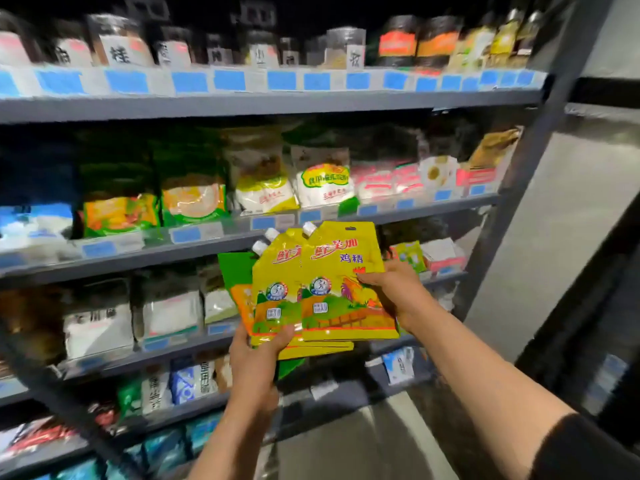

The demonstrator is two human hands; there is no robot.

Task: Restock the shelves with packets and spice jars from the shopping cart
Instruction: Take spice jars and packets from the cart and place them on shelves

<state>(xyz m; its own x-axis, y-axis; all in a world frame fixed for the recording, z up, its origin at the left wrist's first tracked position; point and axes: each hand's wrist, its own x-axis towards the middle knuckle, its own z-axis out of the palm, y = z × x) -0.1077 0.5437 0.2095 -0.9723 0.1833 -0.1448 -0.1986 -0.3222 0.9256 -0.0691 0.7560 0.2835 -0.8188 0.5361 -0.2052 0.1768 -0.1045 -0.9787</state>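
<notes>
A person's two bare forearms reach forward from the bottom edge of view. The left hand (254,355) grips the bottom edge of a fanned stack of yellow spouted packets (322,289), thumb on the front. The right hand (394,292) pinches the right edge of the front packet, apparently to peel it off the stack. The packets are held upright, in front of the middle shelves (263,105), near a gap at the right end where they likely belong. Spice jars (398,41) line the top shelf

head cam | faces forward, slightly down | close to shelves (263,105) | wide-angle | single view
</notes>
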